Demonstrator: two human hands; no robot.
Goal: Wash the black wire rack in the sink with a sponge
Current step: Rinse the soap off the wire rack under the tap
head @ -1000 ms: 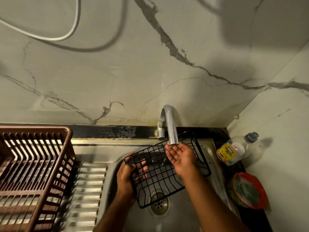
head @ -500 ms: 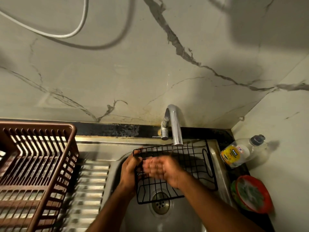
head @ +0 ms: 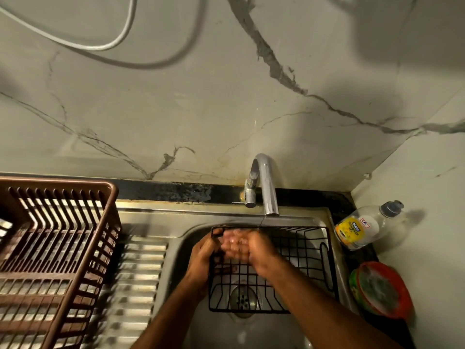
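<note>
The black wire rack [head: 304,260] is held over the steel sink [head: 251,331], below the tap [head: 266,187]. My left hand [head: 203,258] grips the rack's left edge, fingers curled round the wire. My right hand [head: 247,248] lies flat inside the rack near its upper left corner, fingers straight and blurred against the mesh. No sponge is in either hand. A green scrub pad lies in a red dish [head: 382,290] on the right counter.
A brown plastic dish basket [head: 55,248] stands on the ribbed drainboard [head: 136,280] at the left. A clear dish-soap bottle [head: 364,225] lies by the right wall. The drain [head: 242,299] shows through the rack. A marble wall rises behind.
My right hand has moved left from under the tap across the inside of the rack. The rack has turned squarer to me, my left hand still on its left edge.
</note>
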